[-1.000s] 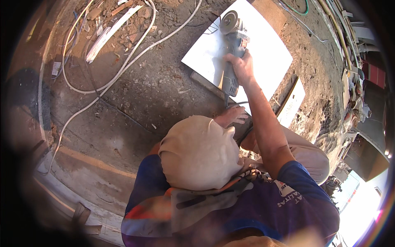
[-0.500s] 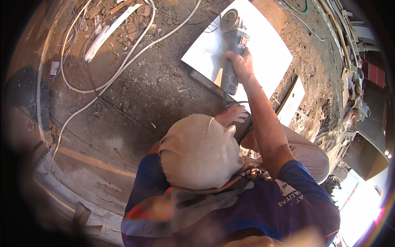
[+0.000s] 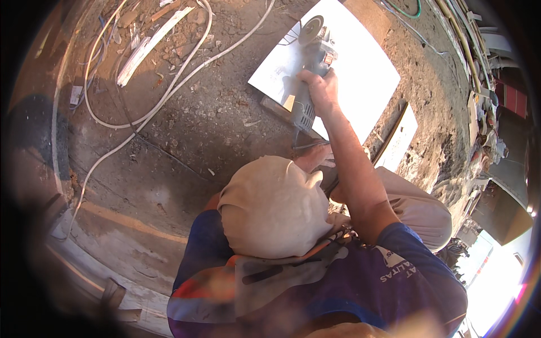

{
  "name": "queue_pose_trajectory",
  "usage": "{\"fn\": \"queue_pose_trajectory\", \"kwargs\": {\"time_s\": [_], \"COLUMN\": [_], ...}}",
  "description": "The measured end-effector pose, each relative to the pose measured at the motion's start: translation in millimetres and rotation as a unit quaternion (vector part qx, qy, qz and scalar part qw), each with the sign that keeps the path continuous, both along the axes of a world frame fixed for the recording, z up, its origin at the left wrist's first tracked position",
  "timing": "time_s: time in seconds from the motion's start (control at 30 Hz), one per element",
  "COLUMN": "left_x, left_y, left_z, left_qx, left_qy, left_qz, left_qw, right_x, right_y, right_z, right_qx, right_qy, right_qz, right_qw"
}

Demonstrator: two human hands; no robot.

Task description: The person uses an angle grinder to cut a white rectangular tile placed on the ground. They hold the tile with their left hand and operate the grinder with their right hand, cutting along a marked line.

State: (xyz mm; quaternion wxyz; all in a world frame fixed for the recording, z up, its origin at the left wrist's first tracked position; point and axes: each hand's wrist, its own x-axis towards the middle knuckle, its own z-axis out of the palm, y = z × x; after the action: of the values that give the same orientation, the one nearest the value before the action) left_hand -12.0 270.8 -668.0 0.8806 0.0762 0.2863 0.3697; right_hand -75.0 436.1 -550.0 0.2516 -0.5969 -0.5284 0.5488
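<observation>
My right hand [image 3: 322, 93] is wrapped round the body of a grey angle grinder [image 3: 304, 114]. Its round cutting disc [image 3: 311, 30] points away from me, over a large white flat sheet [image 3: 369, 67]. Thin dark lines mark the sheet near its left corner. A dark cord [image 3: 307, 145] trails from the grinder's rear end. My left hand [image 3: 321, 158] is low by the sheet's near corner, below the cord, with its fingers stretched out. The right forearm and my knee [image 3: 276, 205] hide part of it, and whether it touches the sheet I cannot tell.
A pale hose [image 3: 163, 101] loops over the dirt floor at the left, beside a splintered white strip [image 3: 149, 48] and rubble. A narrow white offcut [image 3: 401, 138] lies right of the sheet. Long poles [image 3: 462, 39] and clutter line the far right.
My right hand has shifted the grinder slightly left and tilted its rear end left. The left hand has stayed nearly in place. The sheet looks unmoved.
</observation>
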Motion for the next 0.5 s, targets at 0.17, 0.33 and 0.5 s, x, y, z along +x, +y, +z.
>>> {"fn": "queue_pose_trajectory", "kwargs": {"time_s": [0.17, 0.33, 0.5], "left_x": [-1, -4, -6], "left_y": [-1, -2, -4], "left_z": [3, 5, 5], "left_qx": [-0.003, -0.006, -0.007], "left_qy": [0.005, 0.006, 0.01], "left_qz": [-0.002, -0.003, -0.002], "left_qw": [1.0, 1.0, 1.0], "right_x": [-6, -8, -17], "right_y": [-4, -7, -12], "right_z": [17, 12, 28], "right_qx": [-0.045, -0.016, -0.067], "right_qy": [0.016, -0.025, 0.046], "right_qz": [-0.035, -0.023, -0.066], "right_qw": [0.998, 0.999, 0.995]}}
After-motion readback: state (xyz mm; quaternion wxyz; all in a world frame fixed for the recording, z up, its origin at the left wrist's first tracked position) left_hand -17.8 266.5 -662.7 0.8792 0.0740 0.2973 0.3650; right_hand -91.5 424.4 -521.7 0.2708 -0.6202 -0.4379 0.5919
